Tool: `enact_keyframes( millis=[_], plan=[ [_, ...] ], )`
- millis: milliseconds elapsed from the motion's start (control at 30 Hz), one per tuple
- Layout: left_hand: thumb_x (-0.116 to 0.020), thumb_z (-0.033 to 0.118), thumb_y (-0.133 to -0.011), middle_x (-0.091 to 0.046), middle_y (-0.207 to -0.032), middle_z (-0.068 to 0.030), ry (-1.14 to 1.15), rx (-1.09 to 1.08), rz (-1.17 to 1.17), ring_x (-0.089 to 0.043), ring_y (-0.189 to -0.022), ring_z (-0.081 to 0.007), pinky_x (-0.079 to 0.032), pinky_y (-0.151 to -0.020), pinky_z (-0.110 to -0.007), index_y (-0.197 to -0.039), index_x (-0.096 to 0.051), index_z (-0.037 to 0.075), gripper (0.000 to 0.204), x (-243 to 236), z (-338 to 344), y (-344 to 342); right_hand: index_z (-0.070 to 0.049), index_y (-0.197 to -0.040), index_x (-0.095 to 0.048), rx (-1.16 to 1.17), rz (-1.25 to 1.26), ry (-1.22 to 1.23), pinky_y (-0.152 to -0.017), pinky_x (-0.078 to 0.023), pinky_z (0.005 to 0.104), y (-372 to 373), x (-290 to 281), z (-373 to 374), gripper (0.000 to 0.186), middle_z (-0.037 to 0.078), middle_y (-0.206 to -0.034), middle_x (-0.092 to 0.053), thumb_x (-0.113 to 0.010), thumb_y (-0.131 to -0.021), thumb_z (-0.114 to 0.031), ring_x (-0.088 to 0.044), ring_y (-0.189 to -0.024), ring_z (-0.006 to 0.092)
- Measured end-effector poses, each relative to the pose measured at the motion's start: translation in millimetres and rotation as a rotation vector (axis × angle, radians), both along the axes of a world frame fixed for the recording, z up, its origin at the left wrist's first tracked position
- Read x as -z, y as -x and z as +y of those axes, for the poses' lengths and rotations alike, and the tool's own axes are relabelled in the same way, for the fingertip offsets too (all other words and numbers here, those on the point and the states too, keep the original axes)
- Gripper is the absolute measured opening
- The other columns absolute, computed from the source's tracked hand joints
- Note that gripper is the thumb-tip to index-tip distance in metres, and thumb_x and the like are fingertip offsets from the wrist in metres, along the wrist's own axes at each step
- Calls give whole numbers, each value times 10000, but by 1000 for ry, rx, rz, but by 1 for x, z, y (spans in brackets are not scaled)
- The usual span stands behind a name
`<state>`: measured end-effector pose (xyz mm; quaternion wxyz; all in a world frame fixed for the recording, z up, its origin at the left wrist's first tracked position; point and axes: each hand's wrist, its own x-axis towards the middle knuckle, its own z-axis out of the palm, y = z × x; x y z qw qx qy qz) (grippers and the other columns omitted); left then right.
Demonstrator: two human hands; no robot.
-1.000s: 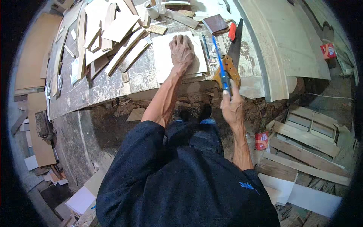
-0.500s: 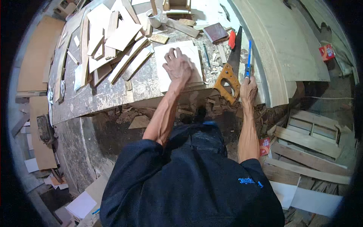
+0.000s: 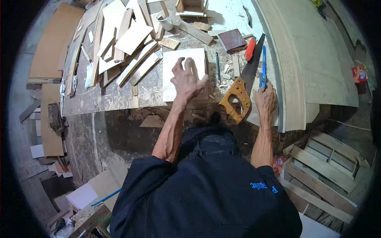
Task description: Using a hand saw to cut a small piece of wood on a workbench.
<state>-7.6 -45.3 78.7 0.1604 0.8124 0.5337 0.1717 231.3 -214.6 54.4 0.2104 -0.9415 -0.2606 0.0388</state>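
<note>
Many pale wooden offcuts (image 3: 134, 37) lie heaped on the scuffed workbench (image 3: 119, 97), left of a flat, whitish square board (image 3: 168, 67). Beyond the board stand a translucent plastic cup (image 3: 165, 23) with a stick in it and a small wooden box (image 3: 191, 8). A thin dark pencil-like stick (image 3: 218, 67) lies just right of the board, with a dark reddish-brown square block (image 3: 231, 40) farther back. A handsaw with an orange-yellow wooden handle (image 3: 243, 89) lies between the board and a slim blue tool (image 3: 264, 63); a red object (image 3: 249, 49) lies against its blade.

The board lies beneath the left hand (image 3: 186, 83), whose fingers are spread and bent, closed around nothing; whether the fingertips touch it cannot be told. The right hand's (image 3: 266, 99) curled fingers meet the blue tool's near end; whether they grip it is unclear.
</note>
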Motion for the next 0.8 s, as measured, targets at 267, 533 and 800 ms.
enact_keyframes(
  millis=[267,533,800],
  plan=[
    [-756,465,-715,-346,-1415,-206,126,52,-222,-343,-1291,-421,-387,-1019,-563,-1361,-483,85,797,-1,18,20,-26,-1290,-547,-92,-6,53,-850,-468,507,-3,-16,-6,493,216,-1098,-583,-588,-849,-243,-586,-1016,398],
    [-795,473,-692,-369,-1411,-221,-55,-20,-22,-382,-1252,-453,-414,-968,-595,-1315,-519,102,776,3,6,-2,-22,-1224,-572,-104,-16,39,-867,-477,481,-6,-18,-2,502,214,-1116,-612,-637,-789,-264,-602,-1026,387],
    [-830,490,-598,-304,-1418,-214,-192,138,-18,-313,-1288,-402,-370,-940,-572,-1365,-427,90,954,29,15,14,58,-1059,-591,-79,234,193,-769,-492,511,-4,-48,0,391,280,-925,-648,-537,-837,-259,-630,-875,462]
  ],
)
